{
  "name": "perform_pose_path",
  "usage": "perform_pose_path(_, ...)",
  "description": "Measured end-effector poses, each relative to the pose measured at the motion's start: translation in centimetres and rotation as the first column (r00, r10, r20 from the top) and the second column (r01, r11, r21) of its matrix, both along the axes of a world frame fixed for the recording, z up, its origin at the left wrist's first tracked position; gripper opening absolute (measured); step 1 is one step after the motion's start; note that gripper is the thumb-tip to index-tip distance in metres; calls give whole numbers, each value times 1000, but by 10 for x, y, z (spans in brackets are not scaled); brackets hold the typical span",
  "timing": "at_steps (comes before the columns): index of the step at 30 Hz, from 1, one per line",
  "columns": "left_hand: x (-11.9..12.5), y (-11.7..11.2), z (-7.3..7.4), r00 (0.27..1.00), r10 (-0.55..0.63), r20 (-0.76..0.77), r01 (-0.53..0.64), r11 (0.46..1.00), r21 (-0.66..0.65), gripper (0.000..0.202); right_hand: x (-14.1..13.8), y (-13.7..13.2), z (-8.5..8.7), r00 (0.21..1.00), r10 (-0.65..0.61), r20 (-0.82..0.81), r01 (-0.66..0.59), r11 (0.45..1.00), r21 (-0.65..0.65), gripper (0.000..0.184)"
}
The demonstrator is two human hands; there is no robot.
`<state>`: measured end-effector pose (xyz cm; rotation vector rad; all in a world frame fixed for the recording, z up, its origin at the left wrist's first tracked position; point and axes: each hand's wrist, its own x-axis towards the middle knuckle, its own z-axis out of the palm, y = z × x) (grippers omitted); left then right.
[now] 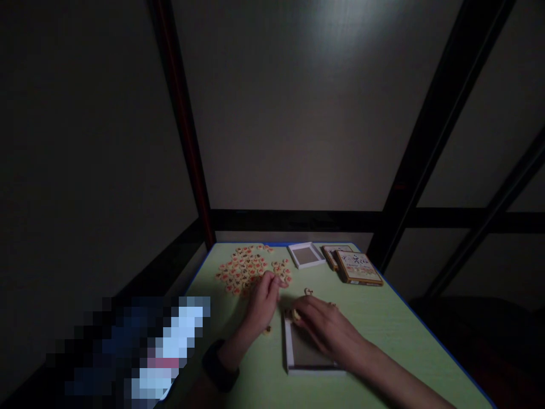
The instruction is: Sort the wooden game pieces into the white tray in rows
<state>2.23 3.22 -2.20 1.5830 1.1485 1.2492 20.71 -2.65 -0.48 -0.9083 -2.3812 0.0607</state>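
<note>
White tray [289, 347] near table [383, 324] front edge, centre. Right hand [326, 329] lies over it, fingertips at far-left corner; grip too dim to tell. Left hand [264, 301] curled at tile pile [244, 268], far-left; hold unclear. Likely step: filling tray. Next needs single-tile pinch.

Your left hand [264, 304] touches the scattered tiles [249, 268]; your right hand [326, 329] rests over the tray [290, 349] on the table [383, 324].

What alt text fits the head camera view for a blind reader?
On a dim green table, the left hand is beside a pile of small pieces and the right hand lies over a white-rimmed tray.
</note>
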Motion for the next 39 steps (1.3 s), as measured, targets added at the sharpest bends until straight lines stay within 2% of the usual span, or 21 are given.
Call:
perform_pose_path(2, -4, -2, 2, 967, 63, -248, -35, 993, 117, 23, -2, -8, -6, 991, 0, 135, 3, 1000, -28, 28)
perform_pose_path(5, -6, -5, 2, 840, 81, -537, 12, 986, 167, 23, -8, -12, -15, 953, -20, 302, 10, 999, 35, 32)
perform_pose_path(7, -5, -8, 2, 768, 76, -636, 32, 987, 157, 24, -12, -10, -17, 928, -31, 371, 11, 998, 56, 30)
perform_pose_path(10, -2, -10, 3, 698, 73, -712, 45, 988, 145, 25, -16, -5, -15, 897, -27, 441, 23, 1000, 13, 25)
perform_pose_path(13, -2, -12, 8, 648, 64, -759, 56, 990, 131, 25, -15, -3, -11, 907, -15, 420, 46, 997, -64, 26)
perform_pose_path(16, -3, -13, 11, 624, 55, -780, 55, 992, 114, 27, -7, -3, -5, 976, 26, 214, 12, 985, -173, 26)
perform_pose_path(19, -3, -13, 12, 628, 60, -776, 58, 991, 124, 27, 2, -3, 1, 999, 4, 32, 3, 976, -217, 19)
perform_pose_path(21, -2, -14, 12, 628, 60, -776, 67, 989, 131, 27, 4, -4, 4, 997, -46, 70, 60, 977, -202, 18)
perform_pose_path(23, -2, -14, 13, 620, 51, -783, 74, 990, 124, 27, 1, -4, 3, 978, -82, 193, 117, 977, -179, 21)
perform_pose_path(27, -2, -16, 16, 606, 42, -794, 83, 990, 115, 28, -10, -4, -4, 933, -79, 352, 139, 979, -149, 22)
perform_pose_path(32, -2, -16, 14, 616, 49, -786, 78, 989, 123, 27, -16, 0, -8, 926, -118, 359, 183, 971, -154, 24)
perform_pose_path(39, -3, -16, 12, 605, 54, -794, 85, 988, 132, 28, -16, -1, -9, 953, -105, 284, 169, 962, -214, 31)
